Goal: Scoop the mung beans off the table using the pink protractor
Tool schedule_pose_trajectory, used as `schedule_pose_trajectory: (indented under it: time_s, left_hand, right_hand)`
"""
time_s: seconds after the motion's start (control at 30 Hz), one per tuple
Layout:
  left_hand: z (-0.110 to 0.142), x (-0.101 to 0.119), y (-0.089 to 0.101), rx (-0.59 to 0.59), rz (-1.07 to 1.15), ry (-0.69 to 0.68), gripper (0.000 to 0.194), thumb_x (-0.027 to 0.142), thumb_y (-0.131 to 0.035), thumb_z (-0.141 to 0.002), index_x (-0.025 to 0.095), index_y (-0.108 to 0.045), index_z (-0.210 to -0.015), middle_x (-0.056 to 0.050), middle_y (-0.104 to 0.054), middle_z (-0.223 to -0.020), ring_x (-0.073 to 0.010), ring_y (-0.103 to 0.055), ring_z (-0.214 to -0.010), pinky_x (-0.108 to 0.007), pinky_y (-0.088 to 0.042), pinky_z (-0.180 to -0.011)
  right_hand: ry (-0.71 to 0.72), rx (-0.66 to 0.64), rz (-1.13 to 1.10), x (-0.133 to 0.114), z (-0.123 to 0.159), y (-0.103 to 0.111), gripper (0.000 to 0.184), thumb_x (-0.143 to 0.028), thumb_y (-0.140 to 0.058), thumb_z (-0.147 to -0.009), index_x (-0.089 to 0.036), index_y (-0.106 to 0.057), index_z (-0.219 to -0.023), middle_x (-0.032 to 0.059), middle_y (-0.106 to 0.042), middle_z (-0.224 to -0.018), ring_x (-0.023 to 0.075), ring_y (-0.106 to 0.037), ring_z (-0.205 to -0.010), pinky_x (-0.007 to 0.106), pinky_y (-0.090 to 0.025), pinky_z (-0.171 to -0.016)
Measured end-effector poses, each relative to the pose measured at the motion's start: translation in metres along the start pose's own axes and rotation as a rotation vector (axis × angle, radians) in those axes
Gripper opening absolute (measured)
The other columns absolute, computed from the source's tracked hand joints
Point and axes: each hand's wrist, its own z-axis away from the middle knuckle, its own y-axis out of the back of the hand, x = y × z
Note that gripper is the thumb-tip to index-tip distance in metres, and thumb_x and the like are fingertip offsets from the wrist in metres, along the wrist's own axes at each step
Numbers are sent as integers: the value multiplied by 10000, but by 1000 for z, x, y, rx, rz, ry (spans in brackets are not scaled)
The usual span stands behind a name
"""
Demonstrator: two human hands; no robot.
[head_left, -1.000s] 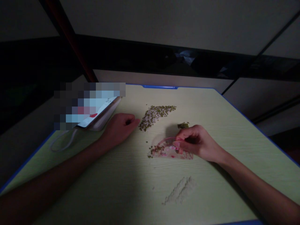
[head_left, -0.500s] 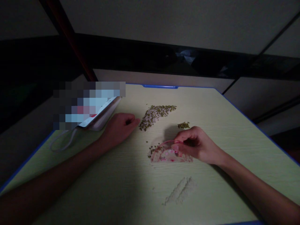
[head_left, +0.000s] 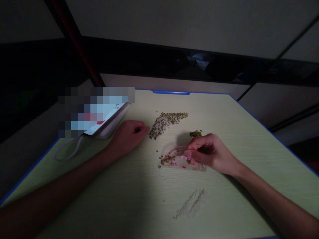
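Observation:
My right hand point(head_left: 210, 153) pinches a clear pink protractor point(head_left: 179, 162) by its curved edge, between thumb and fingers. The protractor's left end covers part of a small scatter of green beans point(head_left: 159, 163), some of which show through it. Just beyond that hand lies a small heap of green beans point(head_left: 195, 133). My left hand point(head_left: 129, 134) rests on the table, curled into a loose fist, its fingertips beside a larger pile of green beans mixed with white grains point(head_left: 167, 122). Nothing shows inside the left hand.
A phone with a lit screen point(head_left: 96, 127), partly blurred out, leans at the left with a strap loop point(head_left: 67, 152) by it. Streaks of whitish powder or fine grains point(head_left: 191, 204) lie near the front. The pale table point(head_left: 259, 156) has a blue edge; dark cabinets point(head_left: 174, 20) stand behind.
The protractor has turned slightly in my right hand, its left end swinging away from me over the scattered beans. My left hand looks unmoved.

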Motion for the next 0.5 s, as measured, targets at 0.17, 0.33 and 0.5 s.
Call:
schedule_pose_trajectory:
  time_s: [0.17, 0.33, 0.5]
  left_hand:
    - [0, -2, -1, 7, 13, -13, 358, 377, -425, -726, 200, -296, -443, 57, -273, -444, -95, -304, -460, -257, -200, -472]
    - [0, -1, -1, 7, 14, -16, 360, 376, -427, -724, 200, -289, -441, 57, -267, -445, -93, -296, -460, -257, -200, -474]
    - [0, -2, -1, 7, 21, -14, 362, 377, -424, -725, 201, -285, -441, 57, -261, -445, -93, -294, -463, -258, -200, -475]
  right_hand:
    - [8, -1, 20, 0, -2, -3, 281, -342, -642, -698, -120, -574, -540, 17, -535, -461, 68, -380, -395, 211, -263, -376]
    - [6, 15, 18, 0, 0, 0, 284, -340, -633, -700, -116, -567, -539, 10, -518, -464, 64, -366, -402, 209, -250, -384]
    - [6, 30, 22, 2, 1, 3, 262, -321, -622, -709, -107, -582, -562, 22, -540, -483, 70, -387, -416, 211, -268, -395]
